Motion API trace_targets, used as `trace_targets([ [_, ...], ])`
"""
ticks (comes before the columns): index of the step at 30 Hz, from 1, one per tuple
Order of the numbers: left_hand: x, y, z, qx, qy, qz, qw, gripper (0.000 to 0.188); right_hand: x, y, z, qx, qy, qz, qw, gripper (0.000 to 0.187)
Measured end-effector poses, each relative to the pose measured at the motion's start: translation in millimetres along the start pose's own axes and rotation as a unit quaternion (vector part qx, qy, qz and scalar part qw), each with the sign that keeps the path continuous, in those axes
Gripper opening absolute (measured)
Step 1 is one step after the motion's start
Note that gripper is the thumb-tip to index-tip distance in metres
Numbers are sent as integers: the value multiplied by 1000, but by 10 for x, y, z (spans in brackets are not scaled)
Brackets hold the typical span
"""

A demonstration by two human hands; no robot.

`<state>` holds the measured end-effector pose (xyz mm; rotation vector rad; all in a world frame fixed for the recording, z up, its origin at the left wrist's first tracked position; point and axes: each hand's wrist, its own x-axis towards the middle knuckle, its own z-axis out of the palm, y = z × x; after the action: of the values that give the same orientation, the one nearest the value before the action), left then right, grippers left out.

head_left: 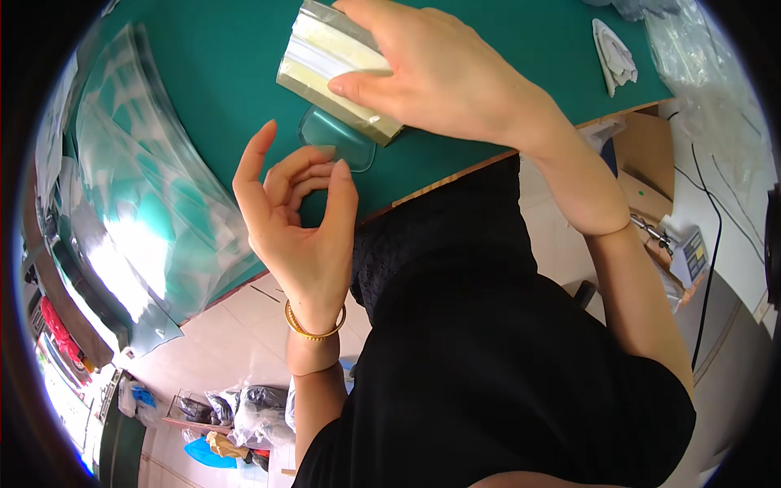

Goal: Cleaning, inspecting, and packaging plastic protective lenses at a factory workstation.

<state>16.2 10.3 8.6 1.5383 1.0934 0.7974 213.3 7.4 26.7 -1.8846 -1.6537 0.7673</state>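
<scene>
My right hand point(439, 77) is wrapped over a pale yellow and white block point(333, 61) with a shiny clear covering, thumb lying along its near side. A clear, round-cornered plastic piece point(346, 140) shows at the block's near edge; its far end is hidden by the block. My left hand point(301, 203), with gold bangles at the wrist, has its thumb and middle fingertips close together at the near left edge of that clear piece. They appear to pinch it. The left index finger is raised away from it, and the other fingers are curled.
Beneath the hands is a green table top point(220, 65) with a wooden front edge. Large clear plastic sheets point(138, 187) lie at the left. A crumpled white cloth point(614, 58) and clear plastic wrapping point(708, 57) are at the far right. Bagged items point(256, 411) stand on the floor.
</scene>
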Motion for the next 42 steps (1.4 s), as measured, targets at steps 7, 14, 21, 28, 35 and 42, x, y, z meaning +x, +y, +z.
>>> trace_targets([
  [7,64,-15,46,-3,24,-13,1000,46,56,16,-107,29,34,-35,998,34],
  [14,66,8,53,-70,45,-19,996,46,89,-7,-137,29,-26,10,999,36],
  [21,41,-8,44,-16,33,-15,999,47,31,23,-6,13,27,1,1000,40],
  [28,29,-81,38,4,24,-8,1000,44,124,48,11,32,55,-62,996,38],
  [35,-15,-47,19,22,12,19,1000,42,25,-9,15,-5,-2,-14,1000,40],
  [42,-141,-77,-127,126,6,69,990,30,-49,-106,240,33,-41,-8,999,44],
])
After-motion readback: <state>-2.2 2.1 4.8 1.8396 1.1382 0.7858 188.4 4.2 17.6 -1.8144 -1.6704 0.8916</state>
